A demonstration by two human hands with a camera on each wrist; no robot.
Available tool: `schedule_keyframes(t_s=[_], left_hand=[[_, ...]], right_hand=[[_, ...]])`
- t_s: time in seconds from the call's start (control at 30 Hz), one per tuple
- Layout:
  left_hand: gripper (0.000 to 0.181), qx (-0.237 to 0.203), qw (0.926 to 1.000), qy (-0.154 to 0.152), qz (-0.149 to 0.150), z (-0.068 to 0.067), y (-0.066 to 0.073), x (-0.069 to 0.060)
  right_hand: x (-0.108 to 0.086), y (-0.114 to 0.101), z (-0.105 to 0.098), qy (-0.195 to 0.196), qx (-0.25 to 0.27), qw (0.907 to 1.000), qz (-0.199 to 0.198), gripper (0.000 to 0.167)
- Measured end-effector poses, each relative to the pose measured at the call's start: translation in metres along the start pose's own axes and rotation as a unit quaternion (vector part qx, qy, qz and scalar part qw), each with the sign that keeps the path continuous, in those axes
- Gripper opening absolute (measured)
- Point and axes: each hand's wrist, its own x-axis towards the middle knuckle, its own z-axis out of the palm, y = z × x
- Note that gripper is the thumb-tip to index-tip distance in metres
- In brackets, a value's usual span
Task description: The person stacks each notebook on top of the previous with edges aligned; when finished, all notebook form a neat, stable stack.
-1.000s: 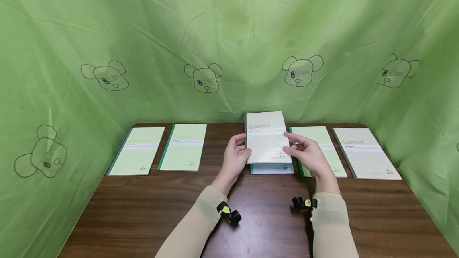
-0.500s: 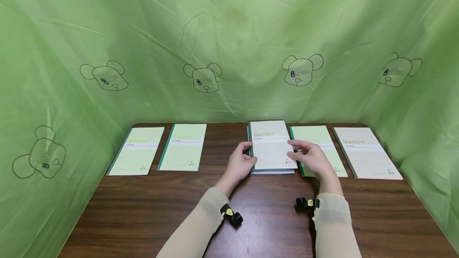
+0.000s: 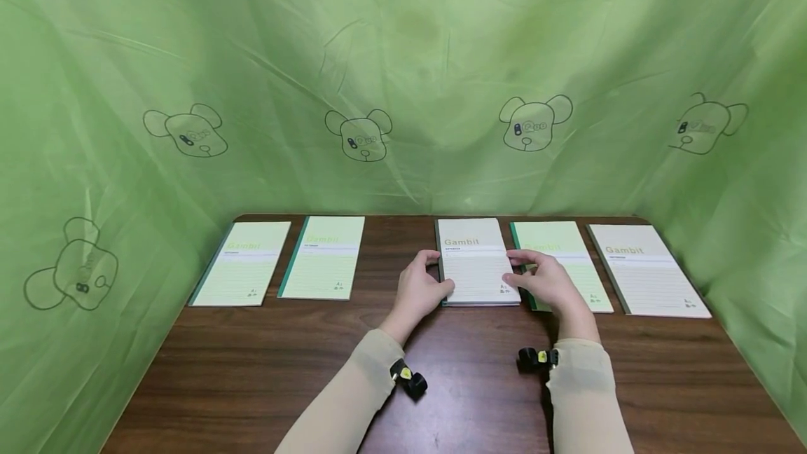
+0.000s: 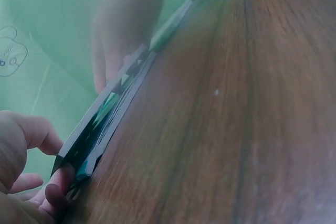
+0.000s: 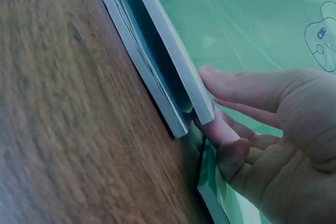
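Note:
A white notebook with a grey spine (image 3: 476,265) lies over another notebook near the middle of the table's back part. My left hand (image 3: 420,294) pinches its left edge, thumb on the cover. At the right edge my right hand (image 3: 551,286) pinches it between thumb and fingers. In the right wrist view a narrow gap separates the upper notebook (image 5: 176,51) from the lower notebook (image 5: 139,59). The left wrist view also shows the upper notebook (image 4: 105,98) slightly raised, with my left fingers (image 4: 60,179) at its corner.
Two pale green notebooks (image 3: 241,265) (image 3: 323,258) lie at the left of the brown table (image 3: 302,370). A green-spined notebook (image 3: 570,244) is partly behind my right hand, and a white notebook (image 3: 649,272) lies at the far right. Green cloth (image 3: 435,54) surrounds the back and sides.
The held white notebook has come down and slightly toward me, now covering nearly all of the notebook beneath it. Both hands have moved with it and keep their grip.

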Motion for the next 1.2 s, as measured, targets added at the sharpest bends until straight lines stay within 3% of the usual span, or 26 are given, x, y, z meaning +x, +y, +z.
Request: schedule_keyframes(t_s=[0.23, 0.77, 1.2], left_hand=[[0.059, 0.031, 0.9993, -0.007, 0.02, -0.0021, -0.0007, 0.0007], [0.063, 0.03, 0.9976, -0.05, 0.038, -0.0041, -0.0059, 0.0042], [0.059, 0.018, 0.9977, -0.042, 0.049, -0.0036, -0.0062, 0.0049]], right_hand=[[0.0003, 0.0007, -0.0017, 0.001, -0.028, 0.9996, 0.005, 0.058], [0.0012, 0.0026, -0.0003, 0.006, -0.037, 0.9993, 0.003, 0.055], [0.0016, -0.0025, 0.0033, 0.005, -0.032, 0.9995, 0.008, 0.051]])
